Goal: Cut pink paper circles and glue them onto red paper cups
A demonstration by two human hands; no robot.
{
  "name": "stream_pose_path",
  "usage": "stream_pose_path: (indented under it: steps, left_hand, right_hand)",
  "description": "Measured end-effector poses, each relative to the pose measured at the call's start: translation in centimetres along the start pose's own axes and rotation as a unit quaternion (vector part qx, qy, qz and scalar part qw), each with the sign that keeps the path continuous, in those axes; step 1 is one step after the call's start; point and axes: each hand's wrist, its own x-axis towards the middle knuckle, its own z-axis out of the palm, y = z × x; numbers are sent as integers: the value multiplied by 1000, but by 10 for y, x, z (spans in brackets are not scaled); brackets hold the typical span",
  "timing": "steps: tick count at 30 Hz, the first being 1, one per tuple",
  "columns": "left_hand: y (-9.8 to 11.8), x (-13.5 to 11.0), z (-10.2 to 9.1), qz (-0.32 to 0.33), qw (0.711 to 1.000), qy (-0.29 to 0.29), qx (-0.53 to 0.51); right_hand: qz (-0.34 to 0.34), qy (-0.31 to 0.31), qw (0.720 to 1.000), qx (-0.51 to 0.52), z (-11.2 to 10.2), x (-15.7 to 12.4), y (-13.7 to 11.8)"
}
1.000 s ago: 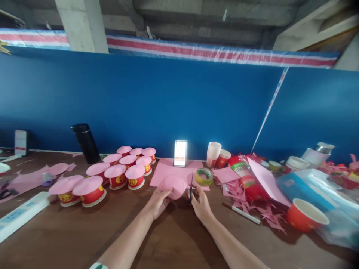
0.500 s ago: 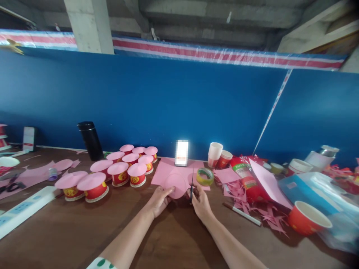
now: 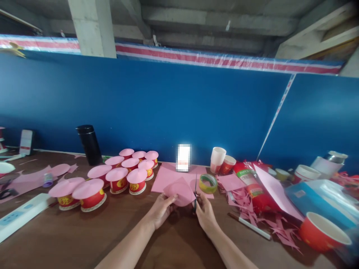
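My left hand (image 3: 162, 210) pinches the near left edge of a piece of pink paper (image 3: 181, 194) with a round outline on it. In my right hand (image 3: 205, 213) is a pair of scissors (image 3: 195, 196), its blades pointing up and away at the paper's right edge. Whether the blades touch the paper I cannot tell. Beyond the paper, larger pink sheets (image 3: 162, 178) lie flat on the table. A roll of tape (image 3: 208, 183) rests just past my right hand.
On the left stand several red cups with pink paper tops (image 3: 116, 180), a black bottle (image 3: 89, 145) and a white power strip (image 3: 24, 216). To the right are pink scraps (image 3: 244, 203), a marker (image 3: 254, 227), a red cup (image 3: 322, 233) and white cups (image 3: 218, 158). A phone (image 3: 183, 158) stands ahead.
The pink paper has turned in my left hand, so a corner now points away from me. The scissors remain in my right hand at its right edge. The whole view has shifted slightly.
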Motion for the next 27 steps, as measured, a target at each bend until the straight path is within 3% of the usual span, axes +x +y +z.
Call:
stream_pose_path:
  steps: [9,18,27]
  left_hand:
    - [4,-3,2,-10,999,-12,29]
    - [3,4,-6,4,997,74,29]
    - [5,2,0,1,998,65,11]
  right_hand:
    - [-9,-10,1000,-11,-1,-2,-5]
    - [-12,-18,1000,-14,2,-7,-13]
    - [-15,-17,1000,-10,3,-9,-18]
